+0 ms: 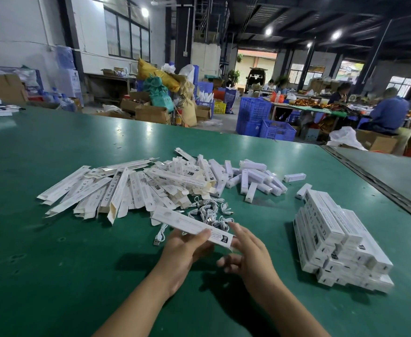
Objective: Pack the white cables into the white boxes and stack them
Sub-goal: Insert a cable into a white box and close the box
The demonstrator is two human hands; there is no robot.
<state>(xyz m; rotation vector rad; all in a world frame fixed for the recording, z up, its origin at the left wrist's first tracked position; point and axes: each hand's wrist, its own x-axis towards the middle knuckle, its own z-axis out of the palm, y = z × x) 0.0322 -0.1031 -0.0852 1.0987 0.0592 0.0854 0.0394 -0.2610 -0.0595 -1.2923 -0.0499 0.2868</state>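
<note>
My left hand (pixel 187 249) grips a long white box (pixel 189 224) from below, thumb on top, just above the green table (pixel 53 239). My right hand (pixel 248 249) touches the box's near end with its fingers. Behind the box lies a tangle of short white cables (pixel 211 210); one more cable (pixel 160 235) lies under the box's left part. A heap of flat unfolded white boxes (pixel 116 188) spreads at the middle left. A stack of packed white boxes (pixel 338 242) stands to the right.
Small white block-shaped parts (pixel 255 178) lie scattered behind the cables. The table's right edge runs along a dark seam (pixel 379 186). Beyond the far edge are blue crates (pixel 255 115), cardboard boxes and seated people at other tables.
</note>
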